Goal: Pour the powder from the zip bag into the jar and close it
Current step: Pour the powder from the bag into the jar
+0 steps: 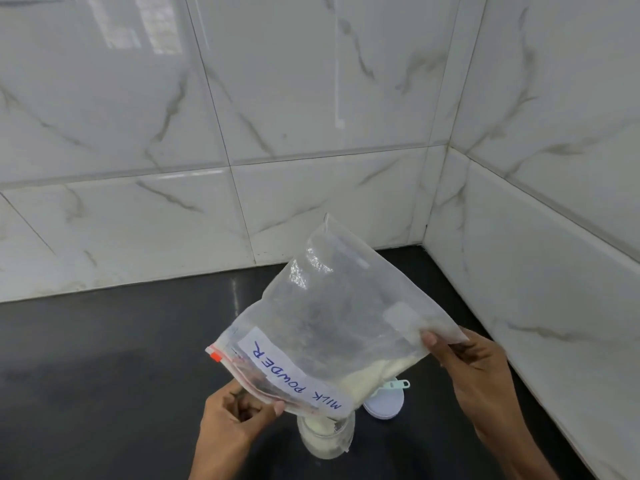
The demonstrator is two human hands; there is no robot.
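Both my hands, left (239,410) and right (464,358), pinch the milk powder bag (332,323) over the jar (325,438); a clump could overshoot the rim.

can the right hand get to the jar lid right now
Probably not yet: the right hand is pinching the zip bag corner. The lid lies close below it, with nothing blocking.

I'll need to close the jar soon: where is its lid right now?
In the head view the lid lies on the dark counter, just right of the jar, partly behind the zip bag.
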